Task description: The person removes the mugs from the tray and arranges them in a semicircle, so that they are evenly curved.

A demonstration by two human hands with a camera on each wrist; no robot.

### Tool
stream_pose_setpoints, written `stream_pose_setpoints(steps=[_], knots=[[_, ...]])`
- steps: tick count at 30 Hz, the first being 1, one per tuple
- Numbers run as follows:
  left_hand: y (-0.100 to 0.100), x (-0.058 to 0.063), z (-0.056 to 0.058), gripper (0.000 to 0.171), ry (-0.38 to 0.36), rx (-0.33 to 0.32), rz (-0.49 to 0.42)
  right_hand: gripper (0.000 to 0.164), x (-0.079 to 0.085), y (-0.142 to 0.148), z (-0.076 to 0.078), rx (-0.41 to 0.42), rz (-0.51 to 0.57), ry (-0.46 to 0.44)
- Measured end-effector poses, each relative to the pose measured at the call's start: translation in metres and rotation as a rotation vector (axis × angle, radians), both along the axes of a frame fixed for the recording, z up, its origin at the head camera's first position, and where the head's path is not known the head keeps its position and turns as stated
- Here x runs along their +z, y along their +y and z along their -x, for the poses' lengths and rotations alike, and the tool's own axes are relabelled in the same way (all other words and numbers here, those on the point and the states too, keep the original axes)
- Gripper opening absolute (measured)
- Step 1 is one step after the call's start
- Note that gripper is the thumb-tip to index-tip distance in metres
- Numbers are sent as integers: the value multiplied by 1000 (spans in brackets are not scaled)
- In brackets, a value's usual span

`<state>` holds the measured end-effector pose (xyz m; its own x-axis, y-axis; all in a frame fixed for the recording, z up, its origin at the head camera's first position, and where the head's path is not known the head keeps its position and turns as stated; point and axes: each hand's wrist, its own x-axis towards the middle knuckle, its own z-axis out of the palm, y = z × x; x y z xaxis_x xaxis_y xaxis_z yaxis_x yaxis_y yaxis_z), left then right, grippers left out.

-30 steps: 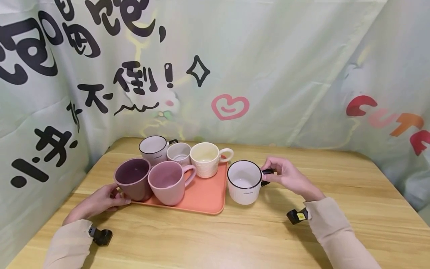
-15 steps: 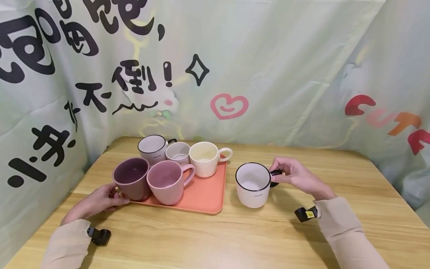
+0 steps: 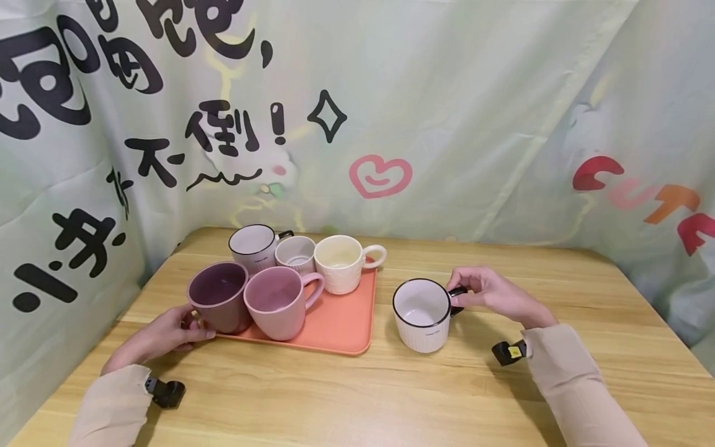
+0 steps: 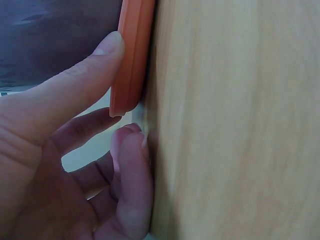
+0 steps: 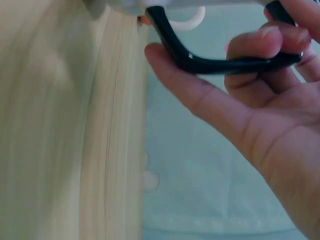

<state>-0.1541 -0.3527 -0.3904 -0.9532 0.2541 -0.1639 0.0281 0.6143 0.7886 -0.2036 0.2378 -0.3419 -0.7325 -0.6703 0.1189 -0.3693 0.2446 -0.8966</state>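
Observation:
A white ribbed mug (image 3: 422, 335) with a black rim is at the table's right of the tray. My right hand (image 3: 494, 293) grips its black handle (image 5: 225, 65), with fingers curled through the loop in the right wrist view. Whether the base touches the table I cannot tell. My left hand (image 3: 162, 340) pinches the near left corner of the coral tray (image 3: 342, 320); its thumb lies on the rim in the left wrist view. Beside that hand on the tray stand a dark purple mug (image 3: 223, 315) and a pink mug (image 3: 276, 320).
Behind them on the tray are another black-rimmed white mug (image 3: 251, 254), a small pale grey cup (image 3: 296, 264) and a cream mug (image 3: 338, 279) whose handle points right. A printed curtain (image 3: 458, 124) encloses the back and sides of the wooden table (image 3: 335, 397).
My right hand has drawn the white mug rightward, away from the tray, and then a little lower. The left hand and the mugs on the tray have stayed put.

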Motion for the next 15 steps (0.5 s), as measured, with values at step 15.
stream_pose_setpoints(steps=[15], knots=[[1, 1, 0, 44, -23, 20, 17, 20, -12, 12, 16, -36, -4, -95]])
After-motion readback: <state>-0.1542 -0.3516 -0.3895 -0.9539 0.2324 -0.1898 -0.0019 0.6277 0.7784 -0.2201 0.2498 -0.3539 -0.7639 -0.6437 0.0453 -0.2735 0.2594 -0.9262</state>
